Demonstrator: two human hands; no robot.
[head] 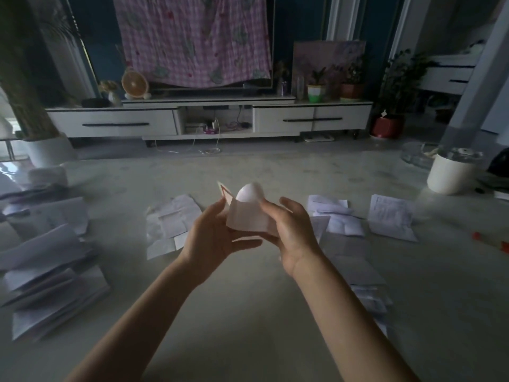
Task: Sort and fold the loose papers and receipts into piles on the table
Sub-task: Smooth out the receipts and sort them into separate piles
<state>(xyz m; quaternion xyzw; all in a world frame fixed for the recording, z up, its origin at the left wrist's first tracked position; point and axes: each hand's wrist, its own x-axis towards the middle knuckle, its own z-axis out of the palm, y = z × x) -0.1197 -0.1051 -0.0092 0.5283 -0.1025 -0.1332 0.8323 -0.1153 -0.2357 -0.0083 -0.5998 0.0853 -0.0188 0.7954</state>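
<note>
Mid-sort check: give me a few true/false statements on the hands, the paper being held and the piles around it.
1. The left hand and right hand both hold one paper above the table. True.
2. The held paper lies flat and smooth. False: it is bent and lifted between the hands.
3. A stack of folded papers sits at the table's left edge. True.
4. Nothing lies to the right of the hands. False: loose sheets lie there.
5. A white container stands at the far right. True.
</note>
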